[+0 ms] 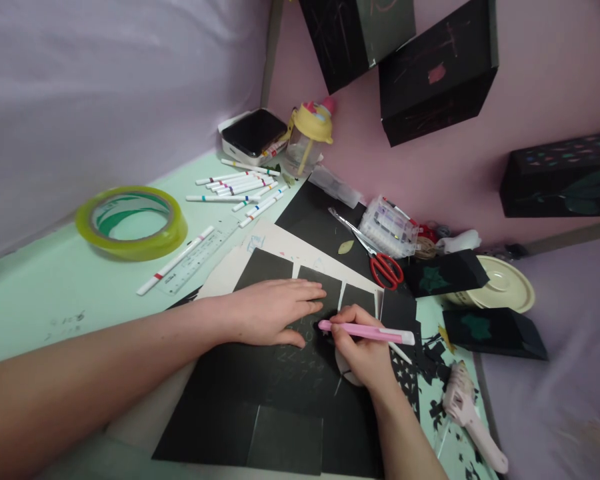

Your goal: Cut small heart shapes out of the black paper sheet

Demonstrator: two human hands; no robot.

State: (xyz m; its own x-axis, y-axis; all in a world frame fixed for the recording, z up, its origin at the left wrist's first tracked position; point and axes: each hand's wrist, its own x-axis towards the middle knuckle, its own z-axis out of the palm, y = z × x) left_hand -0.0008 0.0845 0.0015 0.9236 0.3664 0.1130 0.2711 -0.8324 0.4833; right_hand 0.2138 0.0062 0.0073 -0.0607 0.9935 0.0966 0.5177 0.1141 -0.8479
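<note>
A sheet of black paper [220, 407] lies in front of me, with slots cut at its far edge and faint writing and drawn lines on it. My left hand [275, 310] rests flat on the paper, fingers spread and pointing right. My right hand [363, 350] grips a pink craft knife [357, 331], or a pen of that shape; its tip points left onto the paper near my left fingertips. Which of these the tool is, I cannot tell. Beneath my right wrist is a black sheet with star-shaped cutouts [407, 387].
Red-handled scissors [386, 269] lie beyond the paper. To the left are a tape roll [175, 237], a clear ruler [200, 257] and several white markers [240, 183]. A glue gun [473, 417] and black scraps sit at right. A drinking bottle [305, 143] stands at the back.
</note>
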